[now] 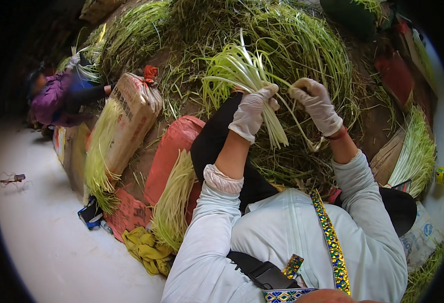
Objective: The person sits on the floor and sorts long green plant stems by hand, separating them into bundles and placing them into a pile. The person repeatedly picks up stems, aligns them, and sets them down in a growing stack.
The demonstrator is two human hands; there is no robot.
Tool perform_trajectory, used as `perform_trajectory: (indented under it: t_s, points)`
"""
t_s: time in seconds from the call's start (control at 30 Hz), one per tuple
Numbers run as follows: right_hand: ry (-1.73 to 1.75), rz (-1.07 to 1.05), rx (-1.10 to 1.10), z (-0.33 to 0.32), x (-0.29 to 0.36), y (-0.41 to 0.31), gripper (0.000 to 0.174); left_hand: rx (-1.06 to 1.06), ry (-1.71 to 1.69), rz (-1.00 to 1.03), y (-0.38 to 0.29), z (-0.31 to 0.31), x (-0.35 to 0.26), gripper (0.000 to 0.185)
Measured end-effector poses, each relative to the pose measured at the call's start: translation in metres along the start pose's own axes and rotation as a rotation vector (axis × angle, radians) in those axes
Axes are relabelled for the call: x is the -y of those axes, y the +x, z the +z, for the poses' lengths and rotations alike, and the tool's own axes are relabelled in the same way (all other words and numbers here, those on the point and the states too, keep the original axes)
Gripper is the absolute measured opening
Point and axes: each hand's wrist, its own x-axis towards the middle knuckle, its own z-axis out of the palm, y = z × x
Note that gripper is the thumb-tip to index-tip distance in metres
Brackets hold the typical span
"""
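My left hand [253, 110], in a white glove, grips a bunch of pale green leafy stalks [247, 70] that look like garlic chives. Their leaves fan out above the fist, while the whitish stem ends [277, 130] hang out below it. To the right, my gloved right hand [316, 103] has its fingers curled, pinching a thin green stalk that runs across from the bunch. Another long stalk [296, 119] dangles between the two hands and bends near the right wrist. Under both hands spreads a heap of loose green leaves [301, 45].
Sorted bunches lie on a wrapped bale [135, 113], beside a red sack [171, 155], and on the right [413, 155]. A yellow-green cloth [146, 250] is at lower left. Another person [57, 98] in purple sits at far left, holding stalks. My black-clad knee [218, 140] is beside the heap.
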Motion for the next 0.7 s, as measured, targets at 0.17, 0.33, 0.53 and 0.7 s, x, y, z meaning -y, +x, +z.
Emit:
perform_trajectory:
  t_s: [0.17,0.33,0.53,0.7]
  points:
    - [-1.076,0.252,0.05,-0.05,-0.018,-0.015,0.011,0.092,-0.228,0.146,-0.003,-0.021,-0.03,0.009]
    - [-0.925,-0.234,-0.048,-0.029,0.033,-0.013,0.043,0.034,-0.278,0.119,-0.01,-0.014,-0.029,0.013]
    - [-0.228,0.064,0.286,0.029,0.028,-0.027,0.023,0.016,-0.268,0.289,-0.022,-0.011,-0.054,0.02]
    - [-0.335,0.006,0.1,0.036,0.022,-0.023,0.023,0.001,-0.072,-0.034,-0.017,-0.012,-0.03,0.027]
